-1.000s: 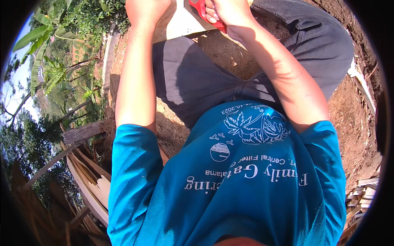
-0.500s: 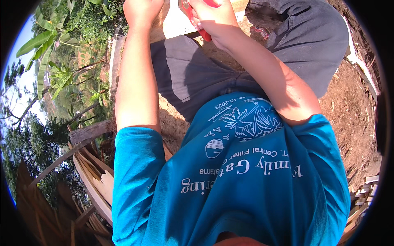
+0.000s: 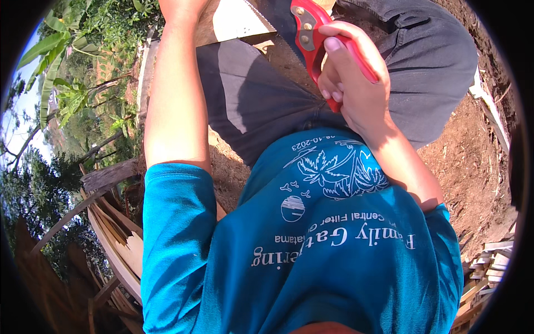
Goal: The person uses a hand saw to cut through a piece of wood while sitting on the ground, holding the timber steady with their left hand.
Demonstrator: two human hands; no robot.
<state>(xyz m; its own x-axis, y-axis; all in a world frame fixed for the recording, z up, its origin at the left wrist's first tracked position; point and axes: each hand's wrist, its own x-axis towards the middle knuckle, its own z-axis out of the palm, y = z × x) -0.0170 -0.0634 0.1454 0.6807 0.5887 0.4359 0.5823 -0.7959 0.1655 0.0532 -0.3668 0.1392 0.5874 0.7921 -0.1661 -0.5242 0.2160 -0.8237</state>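
Saw: a handsaw with a red handle (image 3: 315,42) and a pale toothed blade (image 3: 240,18), up beyond the knuckles of the right hand (image 3: 349,83).
Grip: the right-hand fingers (image 3: 334,47) are curled tight round the red handle; that handle looks like the proper place to hold it.
Handling: I judge it light and stiff, the blade thin enough to flex sideways, the teeth sharp, the plastic handle firm in the palm.
Axis: the long axis runs from the handle up and to the left of the fingers, tip out of frame.
Left hand: left hand (image 3: 181,6) is cut off by the top edge, near the blade; its fingers cannot be told.
Around: dark trousers (image 3: 250,100) under the saw, bare soil (image 3: 473,161) to the right, stacked wood offcuts (image 3: 489,261) below that.
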